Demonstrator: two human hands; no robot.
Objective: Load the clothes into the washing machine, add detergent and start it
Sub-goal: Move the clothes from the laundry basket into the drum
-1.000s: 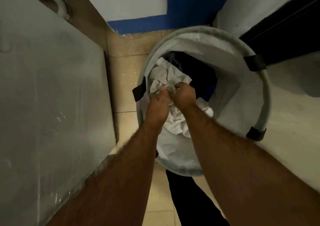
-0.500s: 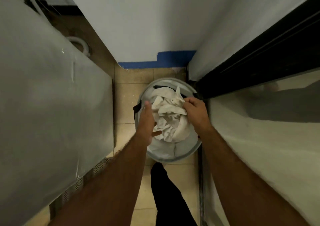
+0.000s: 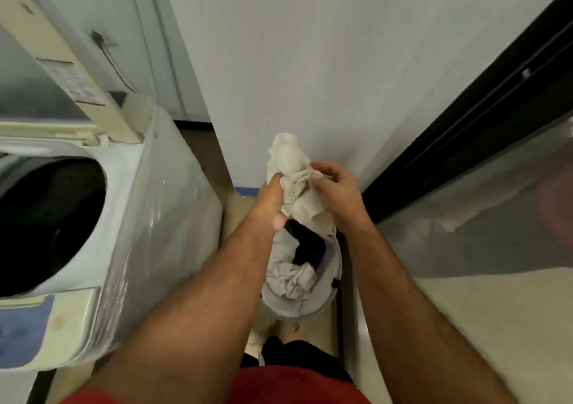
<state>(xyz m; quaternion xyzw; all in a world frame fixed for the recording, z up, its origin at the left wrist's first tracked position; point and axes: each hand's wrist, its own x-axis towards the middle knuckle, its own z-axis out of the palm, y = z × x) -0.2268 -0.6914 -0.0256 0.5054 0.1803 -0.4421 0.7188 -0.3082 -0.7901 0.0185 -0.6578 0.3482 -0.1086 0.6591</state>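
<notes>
A bunched white cloth (image 3: pixel 293 171) is held up in front of me, above the round grey laundry basket (image 3: pixel 310 310) on the floor. My left hand (image 3: pixel 273 205) grips the cloth from the left and my right hand (image 3: pixel 338 189) grips it from the right. Part of the cloth hangs down toward the basket. In the basket lie more white clothes (image 3: pixel 290 278) and a dark blue garment (image 3: pixel 305 245). The top-loading washing machine (image 3: pixel 148 217) stands at my left with its lid (image 3: pixel 55 59) raised and its dark drum opening (image 3: pixel 46 223) exposed.
A white wall (image 3: pixel 325 62) runs straight ahead behind the basket. A dark-framed glass door (image 3: pixel 480 118) lines the right side. The machine's blue control panel (image 3: pixel 21 332) faces me at lower left. The tiled floor gap between machine and door is narrow.
Both hands have lifted the white cloth up out of the basket to chest height. My view has risen and swung left, bringing the machine's open drum into sight.
</notes>
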